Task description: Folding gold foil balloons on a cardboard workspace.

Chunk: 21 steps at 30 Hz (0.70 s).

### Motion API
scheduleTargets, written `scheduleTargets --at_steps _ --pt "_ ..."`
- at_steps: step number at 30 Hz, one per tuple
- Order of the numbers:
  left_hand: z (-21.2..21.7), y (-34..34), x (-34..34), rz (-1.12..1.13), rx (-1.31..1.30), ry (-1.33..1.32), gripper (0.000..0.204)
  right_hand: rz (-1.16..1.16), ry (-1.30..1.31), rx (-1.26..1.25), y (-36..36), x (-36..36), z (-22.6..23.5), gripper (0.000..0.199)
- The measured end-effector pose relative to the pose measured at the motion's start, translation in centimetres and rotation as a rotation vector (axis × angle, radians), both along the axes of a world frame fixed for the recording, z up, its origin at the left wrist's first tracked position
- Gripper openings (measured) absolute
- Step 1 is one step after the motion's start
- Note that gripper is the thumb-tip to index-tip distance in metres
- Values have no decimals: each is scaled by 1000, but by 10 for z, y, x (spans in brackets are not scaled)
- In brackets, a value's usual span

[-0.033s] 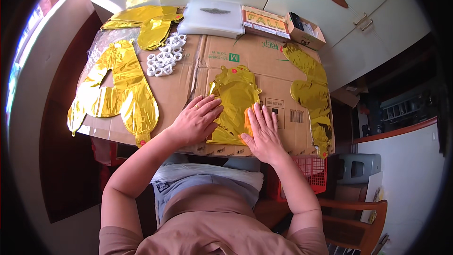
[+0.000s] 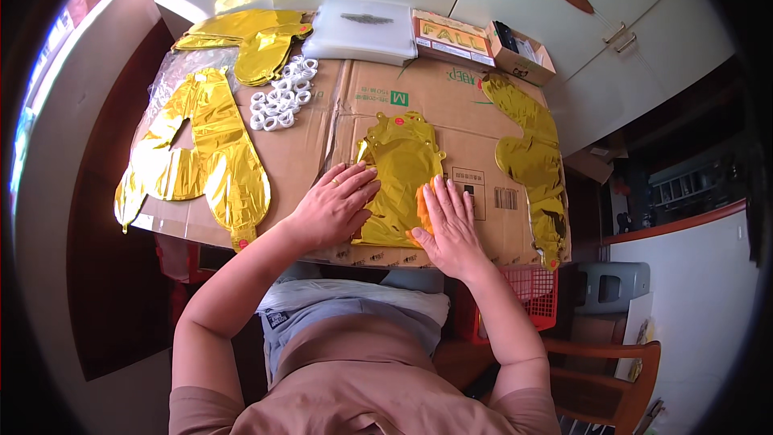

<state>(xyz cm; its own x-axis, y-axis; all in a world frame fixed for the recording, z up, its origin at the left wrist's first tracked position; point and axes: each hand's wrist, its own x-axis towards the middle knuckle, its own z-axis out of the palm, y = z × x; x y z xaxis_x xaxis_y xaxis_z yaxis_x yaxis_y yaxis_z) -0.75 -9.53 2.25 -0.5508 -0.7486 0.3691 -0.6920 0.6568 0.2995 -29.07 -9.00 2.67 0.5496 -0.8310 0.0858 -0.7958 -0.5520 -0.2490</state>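
Observation:
A flat gold foil balloon (image 2: pixel 400 163), with small tabs round its far end and a red dot there, lies in front of me on the cardboard. My left hand (image 2: pixel 336 203) rests on its left edge, fingers outstretched and gripping nothing. On the right edge my right hand (image 2: pixel 448 224) lies flat with straight fingers. Under that palm an orange piece, cloth-like in look (image 2: pixel 423 208), shows along the thumb side; most of it is hidden. Further left lies a larger gold A-shaped foil balloon (image 2: pixel 237 161), and a curved gold foil balloon (image 2: pixel 531 163) lies on the right.
Folded gold foil balloons (image 2: pixel 266 60) lie at the far left near several white rings of ribbon (image 2: pixel 282 97). Along the back stand a stack of clear plastic bags (image 2: pixel 361 36), a printed box (image 2: pixel 453 39) and a small open carton (image 2: pixel 519 56). Cardboard (image 2: pixel 475 145) covers the table.

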Motion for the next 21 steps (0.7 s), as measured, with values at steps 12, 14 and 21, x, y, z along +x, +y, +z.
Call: scheduleTargets --at_steps 12,14,21 --pt "14 10 -9 -9 5 90 47 -312 -438 -173 1 -14 0 18" --pt "16 17 -16 -12 -3 86 48 -375 -514 -139 -9 -9 1 12" --pt "5 23 -26 -11 69 -28 70 -445 -388 102 -44 -2 6 17"
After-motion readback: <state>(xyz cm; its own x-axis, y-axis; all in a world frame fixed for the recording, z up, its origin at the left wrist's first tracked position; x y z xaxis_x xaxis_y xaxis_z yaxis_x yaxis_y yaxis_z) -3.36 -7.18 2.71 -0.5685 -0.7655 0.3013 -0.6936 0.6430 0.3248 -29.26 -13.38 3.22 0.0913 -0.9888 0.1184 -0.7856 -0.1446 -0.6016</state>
